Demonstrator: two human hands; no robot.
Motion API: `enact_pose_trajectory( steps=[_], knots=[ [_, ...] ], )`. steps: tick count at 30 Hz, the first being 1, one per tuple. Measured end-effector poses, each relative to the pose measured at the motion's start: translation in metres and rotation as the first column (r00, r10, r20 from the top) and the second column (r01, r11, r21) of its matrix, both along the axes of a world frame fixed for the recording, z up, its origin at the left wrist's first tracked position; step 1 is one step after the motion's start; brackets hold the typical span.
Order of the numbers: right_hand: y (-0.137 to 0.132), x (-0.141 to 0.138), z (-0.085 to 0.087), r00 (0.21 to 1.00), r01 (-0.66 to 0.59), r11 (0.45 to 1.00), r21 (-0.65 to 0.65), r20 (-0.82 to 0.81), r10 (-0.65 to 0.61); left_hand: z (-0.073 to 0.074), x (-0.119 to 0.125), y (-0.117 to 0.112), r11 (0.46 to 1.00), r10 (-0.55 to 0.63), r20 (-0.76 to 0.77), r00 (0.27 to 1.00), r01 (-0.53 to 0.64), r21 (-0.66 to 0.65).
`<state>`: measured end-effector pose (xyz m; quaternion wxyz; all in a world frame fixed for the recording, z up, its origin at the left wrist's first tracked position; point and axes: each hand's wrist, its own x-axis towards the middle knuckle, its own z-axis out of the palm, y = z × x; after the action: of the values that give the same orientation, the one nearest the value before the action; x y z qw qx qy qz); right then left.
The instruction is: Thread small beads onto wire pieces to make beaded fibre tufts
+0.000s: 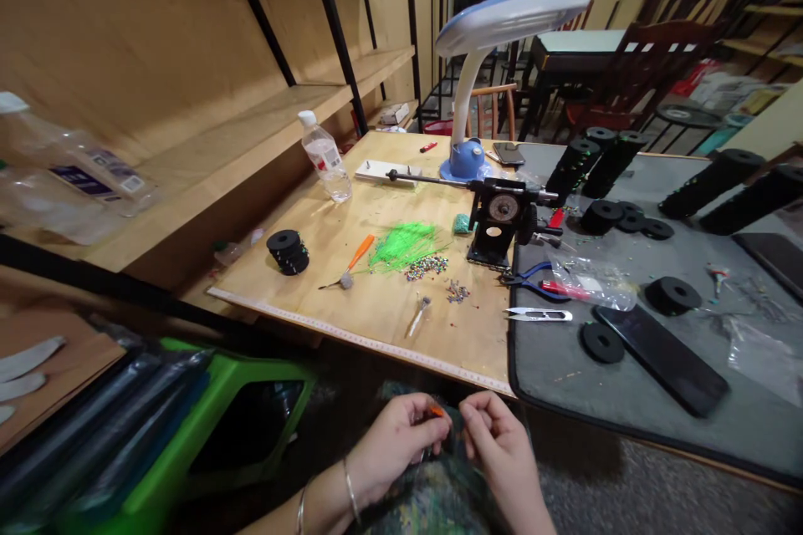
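Observation:
Both hands are held over my lap, just in front of the table's near edge. My left hand [401, 443] is closed, with a small orange piece [437, 411] showing between thumb and forefinger; its kind is too small to tell. Close beside it, my right hand [498, 447] is pinched, and whatever its fingertips hold cannot be made out. On the table beyond lie a pile of bright green strands [405, 247], many small coloured beads [427, 267], a few tiny metal pieces [457, 292] and an orange-handled tool [360, 255].
A black hand-cranked winder [495, 217] stands mid-table before a desk lamp [467, 92]. Pliers [533, 277], thread snips [539, 314], a phone [662, 359] and black foam spools [672, 295] lie to the right. A plastic bottle [327, 159] and stacked spools [287, 252] stand left.

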<state>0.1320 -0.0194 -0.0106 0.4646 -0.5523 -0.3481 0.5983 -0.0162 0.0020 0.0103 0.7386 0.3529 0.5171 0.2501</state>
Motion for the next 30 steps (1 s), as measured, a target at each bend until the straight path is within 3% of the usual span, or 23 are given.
enact_pose_trajectory(
  steps=[4,9,19,25,28,30],
  knots=[
    [0.002,0.004,0.002,0.999,0.017,1.000,0.002,0.040,-0.017,-0.001,0.001,0.001,1.000,-0.015,-0.035,0.999,0.015,-0.022],
    [0.002,0.002,-0.003,0.995,-0.099,0.994,-0.041,0.025,0.100,-0.004,0.003,0.001,1.000,-0.015,-0.034,0.999,0.015,-0.001],
    [0.001,-0.001,-0.001,0.994,-0.086,0.994,-0.064,0.060,0.090,-0.013,0.003,0.001,0.984,0.078,0.163,0.983,-0.049,-0.173],
    [0.001,0.007,0.010,0.995,-0.025,1.000,0.015,0.097,0.024,-0.013,0.001,0.004,0.979,0.072,0.215,0.974,-0.028,-0.201],
    [0.003,0.008,0.011,0.990,-0.059,0.996,0.069,0.133,0.049,-0.014,-0.001,0.004,0.975,0.073,0.253,0.965,-0.015,-0.223],
    [0.006,0.007,0.008,0.992,-0.075,0.996,0.037,0.102,0.071,-0.015,-0.002,0.005,0.966,0.073,0.313,0.947,0.012,-0.259]
  ],
)
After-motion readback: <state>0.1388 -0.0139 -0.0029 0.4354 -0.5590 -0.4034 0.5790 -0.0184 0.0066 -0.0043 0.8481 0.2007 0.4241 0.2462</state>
